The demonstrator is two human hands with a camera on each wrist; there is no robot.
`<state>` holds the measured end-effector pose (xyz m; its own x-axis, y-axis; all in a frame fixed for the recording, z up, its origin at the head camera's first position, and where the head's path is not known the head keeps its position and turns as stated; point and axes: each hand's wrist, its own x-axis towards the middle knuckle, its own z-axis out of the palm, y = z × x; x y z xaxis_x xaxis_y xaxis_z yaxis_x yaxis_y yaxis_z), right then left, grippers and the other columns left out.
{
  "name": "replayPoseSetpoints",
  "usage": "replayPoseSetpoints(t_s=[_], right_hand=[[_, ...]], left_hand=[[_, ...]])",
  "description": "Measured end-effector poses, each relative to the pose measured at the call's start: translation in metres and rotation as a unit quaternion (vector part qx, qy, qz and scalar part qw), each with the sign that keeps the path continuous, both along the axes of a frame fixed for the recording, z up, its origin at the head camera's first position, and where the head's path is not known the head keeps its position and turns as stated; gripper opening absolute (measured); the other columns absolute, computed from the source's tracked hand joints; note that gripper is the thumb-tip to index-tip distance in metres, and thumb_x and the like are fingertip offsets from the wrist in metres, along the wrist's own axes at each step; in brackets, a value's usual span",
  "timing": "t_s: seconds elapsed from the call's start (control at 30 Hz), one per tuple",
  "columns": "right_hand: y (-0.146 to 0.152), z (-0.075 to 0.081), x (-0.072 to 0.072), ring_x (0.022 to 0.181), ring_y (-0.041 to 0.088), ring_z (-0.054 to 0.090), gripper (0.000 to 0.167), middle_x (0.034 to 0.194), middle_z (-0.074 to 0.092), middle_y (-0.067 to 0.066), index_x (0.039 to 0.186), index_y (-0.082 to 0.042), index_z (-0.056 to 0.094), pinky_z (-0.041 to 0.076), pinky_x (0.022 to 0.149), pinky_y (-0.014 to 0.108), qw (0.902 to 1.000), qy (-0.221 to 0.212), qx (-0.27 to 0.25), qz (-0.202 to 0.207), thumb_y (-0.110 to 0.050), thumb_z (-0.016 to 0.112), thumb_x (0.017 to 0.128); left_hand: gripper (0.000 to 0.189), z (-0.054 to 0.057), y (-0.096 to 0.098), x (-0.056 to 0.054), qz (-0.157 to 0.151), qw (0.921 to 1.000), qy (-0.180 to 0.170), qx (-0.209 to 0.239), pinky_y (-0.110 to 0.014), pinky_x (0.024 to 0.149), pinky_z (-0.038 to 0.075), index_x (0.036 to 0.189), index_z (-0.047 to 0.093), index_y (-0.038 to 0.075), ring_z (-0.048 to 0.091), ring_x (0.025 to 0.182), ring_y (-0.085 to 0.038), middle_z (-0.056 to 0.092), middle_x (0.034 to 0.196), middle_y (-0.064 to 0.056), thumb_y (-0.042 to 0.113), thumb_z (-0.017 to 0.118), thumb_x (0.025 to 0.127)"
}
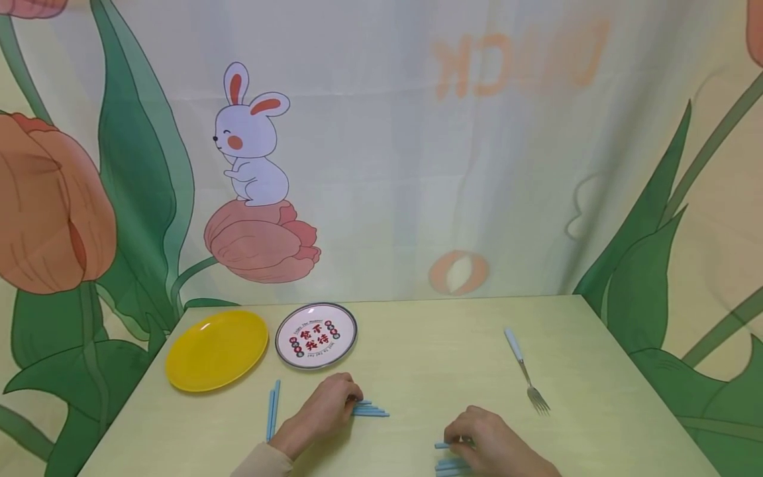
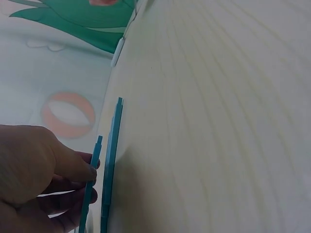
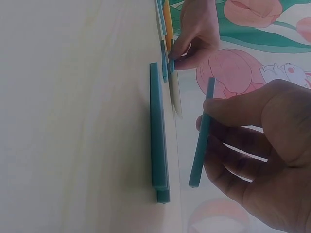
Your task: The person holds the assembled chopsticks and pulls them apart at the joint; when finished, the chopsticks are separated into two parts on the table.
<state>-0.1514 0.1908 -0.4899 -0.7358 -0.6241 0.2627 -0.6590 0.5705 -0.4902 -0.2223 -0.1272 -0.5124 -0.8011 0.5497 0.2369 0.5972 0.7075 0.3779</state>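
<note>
In the head view my left hand (image 1: pixel 322 409) is over a small group of light blue sticks (image 1: pixel 374 413), in front of the white plate. The left wrist view shows it pinching one thin blue stick (image 2: pixel 86 206) with a narrower tip, just above the others (image 2: pixel 111 160). My right hand (image 1: pixel 490 442), near the table's front edge, pinches another blue stick (image 3: pixel 200 150) between thumb and fingers. Below that stick lie several more (image 1: pixel 451 468), side by side on the table. Two further sticks (image 1: pixel 272 411) lie to the left of my left wrist.
A yellow plate (image 1: pixel 217 351) and a white plate (image 1: pixel 316 336) with red lettering sit at the back left of the pale table (image 1: pixel 417 358). To the right lies a fork (image 1: pixel 526 375) with a light handle. A printed curtain (image 1: pixel 381 165) hangs behind the table.
</note>
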Motion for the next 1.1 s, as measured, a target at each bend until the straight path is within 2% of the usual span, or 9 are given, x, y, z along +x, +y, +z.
replayPoseSetpoints(t_s=[0.2,0.57,0.9,1.1], right_hand=[[0.0016,-0.0013,0.0007,0.074,-0.002,0.048,0.013,0.086,0.068,-0.017,0.085,-0.018,0.073,0.044,0.064,0.016,1.0000,-0.001,0.000,0.002,-0.005,0.072,0.082],[0.0017,-0.0008,0.0006,0.074,-0.002,0.048,0.013,0.086,0.068,-0.016,0.086,-0.017,0.073,0.044,0.065,0.017,0.9999,-0.008,-0.001,0.008,-0.005,0.073,0.082],[0.0019,-0.0012,-0.0012,0.075,-0.003,0.047,0.011,0.086,0.067,-0.019,0.086,-0.019,0.074,0.044,0.065,0.017,0.9994,-0.028,0.019,-0.001,-0.008,0.073,0.083],[0.0020,0.0006,-0.0013,0.074,-0.002,0.047,0.011,0.086,0.068,-0.018,0.087,-0.018,0.074,0.044,0.065,0.017,0.9998,-0.014,0.016,0.005,-0.008,0.073,0.083]], left_hand=[[0.014,-0.0025,-0.0003,0.0005,0.009,0.9997,-0.021,0.002,-0.025,0.070,0.049,0.086,0.076,0.005,0.054,0.075,-0.008,0.061,0.078,0.001,-0.003,0.067,0.079],[0.015,-0.0024,-0.0006,0.0019,0.023,0.9991,-0.035,-0.006,-0.027,0.073,0.050,0.087,0.076,0.006,0.054,0.077,-0.009,0.062,0.080,0.000,-0.001,0.066,0.080],[0.014,-0.0047,-0.0009,0.0003,0.024,0.9992,-0.031,-0.009,-0.027,0.074,0.050,0.087,0.076,0.007,0.054,0.077,-0.008,0.062,0.079,0.002,0.000,0.066,0.080],[0.015,-0.0026,-0.0006,-0.0012,0.023,0.9991,-0.034,-0.012,-0.027,0.073,0.049,0.088,0.076,0.006,0.053,0.077,-0.009,0.061,0.079,0.002,-0.001,0.066,0.081]])
